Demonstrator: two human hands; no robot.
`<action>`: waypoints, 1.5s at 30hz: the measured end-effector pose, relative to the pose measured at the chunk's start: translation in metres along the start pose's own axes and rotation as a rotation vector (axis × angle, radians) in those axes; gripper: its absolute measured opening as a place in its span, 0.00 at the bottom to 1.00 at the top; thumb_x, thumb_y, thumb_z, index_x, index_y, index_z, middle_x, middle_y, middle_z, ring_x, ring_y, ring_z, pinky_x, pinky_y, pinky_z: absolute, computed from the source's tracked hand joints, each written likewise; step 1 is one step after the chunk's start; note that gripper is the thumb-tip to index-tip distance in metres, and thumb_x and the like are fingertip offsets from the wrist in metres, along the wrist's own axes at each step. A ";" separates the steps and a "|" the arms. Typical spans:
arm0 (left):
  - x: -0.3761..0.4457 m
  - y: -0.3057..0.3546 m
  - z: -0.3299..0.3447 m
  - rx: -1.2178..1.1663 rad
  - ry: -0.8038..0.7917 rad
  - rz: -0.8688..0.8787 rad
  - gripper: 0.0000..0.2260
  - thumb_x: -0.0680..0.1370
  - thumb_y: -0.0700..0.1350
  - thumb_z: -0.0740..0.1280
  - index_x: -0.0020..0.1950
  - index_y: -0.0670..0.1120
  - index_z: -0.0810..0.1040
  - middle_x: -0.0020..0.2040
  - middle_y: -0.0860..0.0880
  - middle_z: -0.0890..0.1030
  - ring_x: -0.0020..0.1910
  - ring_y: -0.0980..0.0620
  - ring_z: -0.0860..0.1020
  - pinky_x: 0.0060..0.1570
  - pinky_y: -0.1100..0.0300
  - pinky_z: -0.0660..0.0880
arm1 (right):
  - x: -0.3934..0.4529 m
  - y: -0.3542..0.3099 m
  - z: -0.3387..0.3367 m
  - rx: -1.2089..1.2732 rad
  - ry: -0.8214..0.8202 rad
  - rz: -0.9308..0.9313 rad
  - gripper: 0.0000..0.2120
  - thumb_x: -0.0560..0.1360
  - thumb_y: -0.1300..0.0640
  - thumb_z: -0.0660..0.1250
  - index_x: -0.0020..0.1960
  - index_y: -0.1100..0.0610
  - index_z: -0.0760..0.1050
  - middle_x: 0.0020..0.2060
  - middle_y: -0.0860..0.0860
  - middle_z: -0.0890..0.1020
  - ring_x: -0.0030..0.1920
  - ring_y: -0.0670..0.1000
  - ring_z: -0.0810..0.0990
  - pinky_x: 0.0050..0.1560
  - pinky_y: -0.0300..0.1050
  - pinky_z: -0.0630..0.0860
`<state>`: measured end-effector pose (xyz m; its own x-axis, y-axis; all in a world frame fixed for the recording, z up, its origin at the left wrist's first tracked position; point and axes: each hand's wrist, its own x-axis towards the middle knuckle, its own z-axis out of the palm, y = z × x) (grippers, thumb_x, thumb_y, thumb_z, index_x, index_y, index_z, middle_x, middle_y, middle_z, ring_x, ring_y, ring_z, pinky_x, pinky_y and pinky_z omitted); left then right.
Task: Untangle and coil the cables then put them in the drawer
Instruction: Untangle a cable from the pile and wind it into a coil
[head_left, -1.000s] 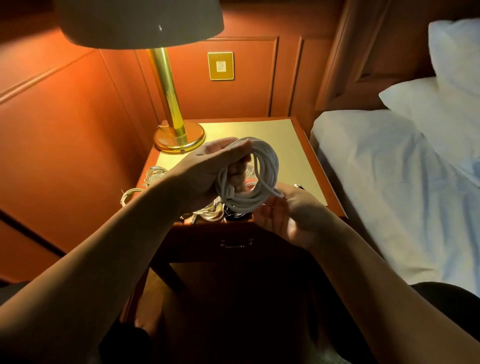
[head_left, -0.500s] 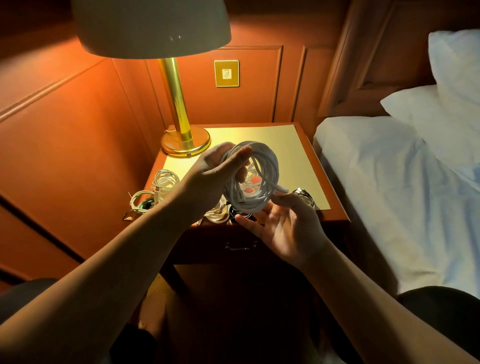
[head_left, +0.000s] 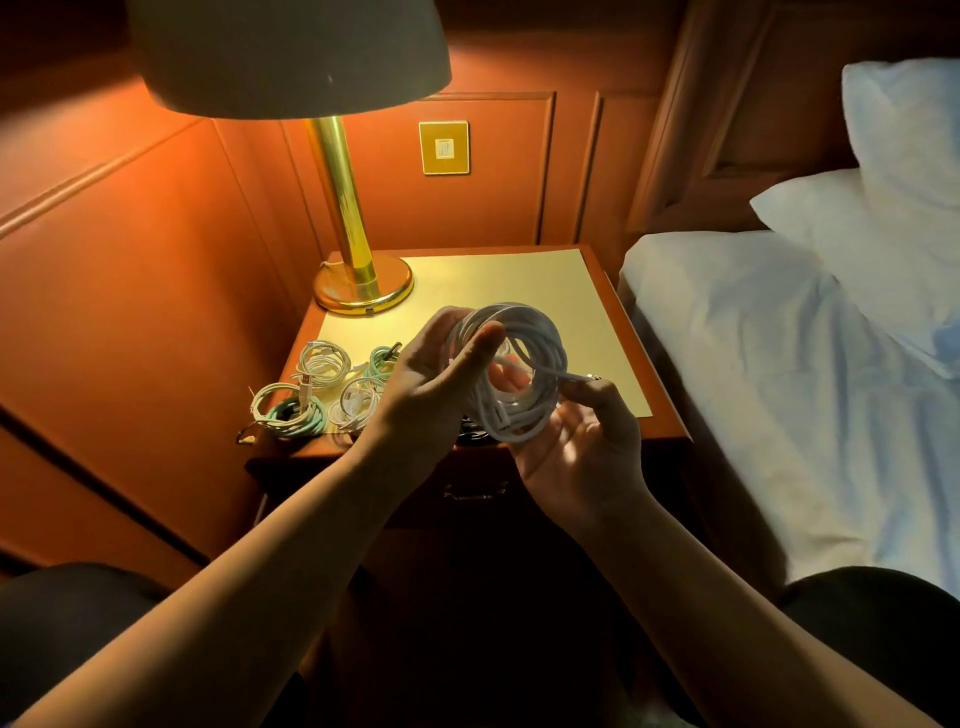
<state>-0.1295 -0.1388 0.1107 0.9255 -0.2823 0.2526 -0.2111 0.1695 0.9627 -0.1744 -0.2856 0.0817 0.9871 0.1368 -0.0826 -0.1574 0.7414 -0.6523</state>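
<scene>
My right hand (head_left: 582, 441) has shifted from open beneath the coil to pinching the loose end of the white cable coil (head_left: 514, 371). My left hand (head_left: 441, 374) keeps its grip closed around the coil, above the tabletop (head_left: 519, 280) front edge. Smaller coiled cables (head_left: 322, 387) lie at left, near the lamp (head_left: 358, 280).

A brass table lamp (head_left: 358, 244) with a pale drum shade stands lit on the back left corner of the reddish wooden nightstand (head_left: 660, 415), whose top is yellow. On the panelled wall behind the nightstand sits a square gold switch plate (head_left: 444, 147). Right of the nightstand lies a bed with a white sheet (head_left: 769, 374) and white pillows (head_left: 893, 197).
</scene>
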 end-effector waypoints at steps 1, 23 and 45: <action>0.000 -0.002 0.001 -0.018 0.019 -0.022 0.13 0.81 0.50 0.67 0.61 0.43 0.77 0.50 0.46 0.84 0.45 0.54 0.83 0.45 0.62 0.80 | 0.000 0.000 -0.002 -0.005 -0.020 -0.003 0.38 0.63 0.50 0.80 0.69 0.62 0.74 0.63 0.61 0.82 0.63 0.60 0.83 0.60 0.48 0.80; -0.009 -0.012 -0.001 -0.012 -0.001 -0.017 0.15 0.78 0.45 0.66 0.56 0.34 0.74 0.38 0.50 0.82 0.39 0.53 0.81 0.37 0.63 0.79 | 0.007 -0.001 -0.010 -0.363 0.009 0.020 0.24 0.75 0.52 0.69 0.70 0.56 0.74 0.63 0.57 0.84 0.65 0.56 0.82 0.63 0.53 0.79; -0.009 -0.030 -0.007 -0.025 -0.056 -0.145 0.08 0.78 0.48 0.68 0.51 0.43 0.77 0.36 0.55 0.79 0.36 0.59 0.78 0.37 0.65 0.77 | 0.006 0.012 -0.028 -0.371 0.064 0.036 0.23 0.76 0.53 0.73 0.69 0.58 0.76 0.63 0.60 0.83 0.67 0.61 0.80 0.67 0.62 0.75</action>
<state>-0.1295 -0.1352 0.0788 0.9264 -0.3579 0.1170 -0.0682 0.1462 0.9869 -0.1692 -0.2946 0.0524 0.9827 0.1083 -0.1500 -0.1830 0.4473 -0.8755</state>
